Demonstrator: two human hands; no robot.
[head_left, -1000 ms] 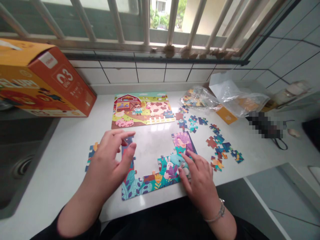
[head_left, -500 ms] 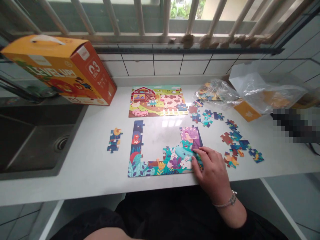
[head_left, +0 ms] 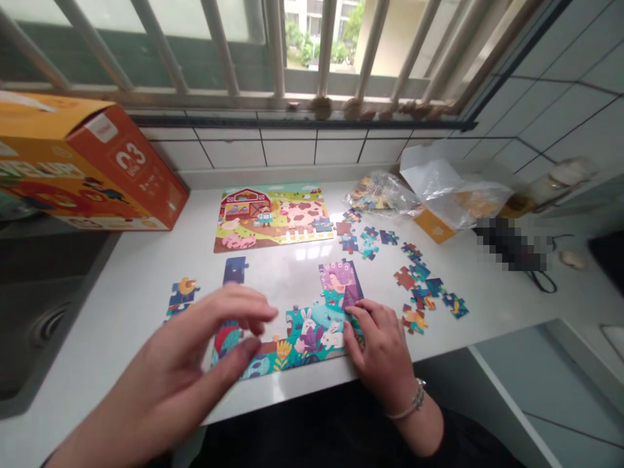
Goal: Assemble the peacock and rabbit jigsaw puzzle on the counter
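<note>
A partly assembled jigsaw puzzle (head_left: 312, 338) with rabbits, plants and a pink bird lies near the counter's front edge. My right hand (head_left: 383, 341) rests on its right side, thumb and fingers apart, hiding the lower right corner. Above the puzzle's left side hovers my left hand (head_left: 205, 357), fingers bent and apart from the thumb, nothing visible between them. It covers much of the left border; a dark blue top-left piece (head_left: 235, 270) shows beyond it. Left of the puzzle, loose pieces (head_left: 182, 292) are partly hidden by that hand.
Behind lies a farm puzzle (head_left: 273, 218). Several loose pieces (head_left: 414, 279) are scattered to the right, near a bag of pieces (head_left: 377, 192) and clear packaging (head_left: 453, 188). An orange box (head_left: 131, 172) stands at left beside the sink (head_left: 53, 325).
My left hand has come into view from the lower left, over the puzzle's left side. My right hand stays on the puzzle's right side. The view has shifted rightward.
</note>
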